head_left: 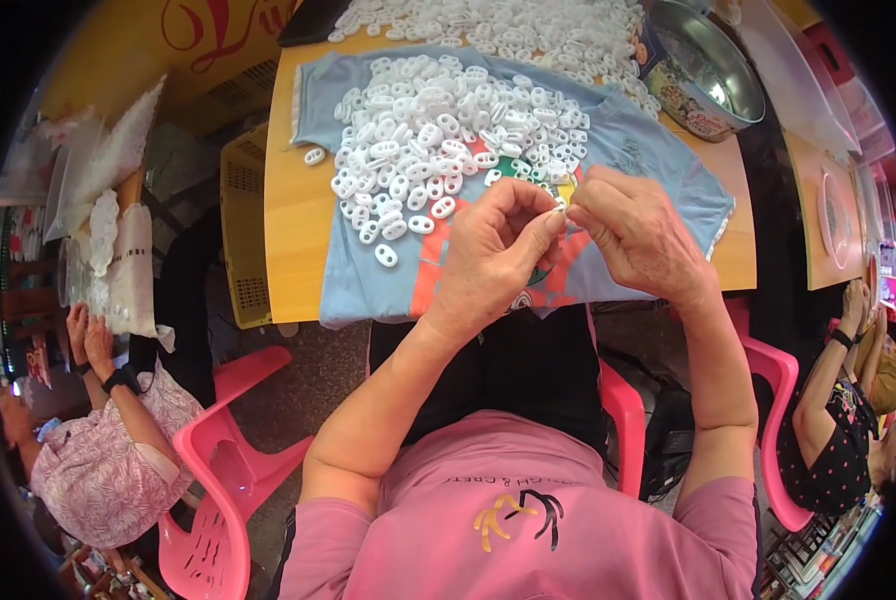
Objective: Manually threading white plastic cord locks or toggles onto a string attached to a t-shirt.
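Note:
My left hand (498, 250) and my right hand (643, 235) meet over the near part of a blue printed T-shirt (358, 285) spread on the table. The left thumb and forefinger pinch a tiny white plastic piece (560, 208), mostly hidden by the fingertips. My right fingers are closed against the same spot, and what lies between them is covered. Just beyond the hands, a heap of small white oval plastic pieces (408, 130), each with two holes, rests on the shirt. One loose oval piece (386, 256) lies nearer me, left of my left hand.
A second spread of white pieces (558, 28) covers the far side of the wooden table (290, 240). At the far right stands a round metal tin (708, 118). A yellow crate (246, 220) and pink chair (218, 480) are on the left. People sit at both sides.

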Available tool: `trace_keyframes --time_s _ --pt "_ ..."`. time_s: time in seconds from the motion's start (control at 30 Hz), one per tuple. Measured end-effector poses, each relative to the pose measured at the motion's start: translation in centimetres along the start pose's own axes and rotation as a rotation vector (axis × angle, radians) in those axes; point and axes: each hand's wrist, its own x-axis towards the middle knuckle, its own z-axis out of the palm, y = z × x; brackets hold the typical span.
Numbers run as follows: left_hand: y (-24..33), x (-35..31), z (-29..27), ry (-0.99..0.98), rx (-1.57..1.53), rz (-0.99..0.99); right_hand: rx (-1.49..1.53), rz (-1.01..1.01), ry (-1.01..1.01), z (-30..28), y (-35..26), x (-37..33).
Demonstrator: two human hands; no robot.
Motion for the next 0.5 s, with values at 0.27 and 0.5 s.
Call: trace_keyframes --time_s 0.27,0.5 --pt "-0.1 -0.1 -0.3 -0.018 -0.021 0.011 0.086 0.023 0.065 1.4 0.6 -0.3" --pt "0.1 0.3 -0.3 -0.019 -0.075 -0.017 0.117 0.067 0.080 1.1 -0.2 -0.1"
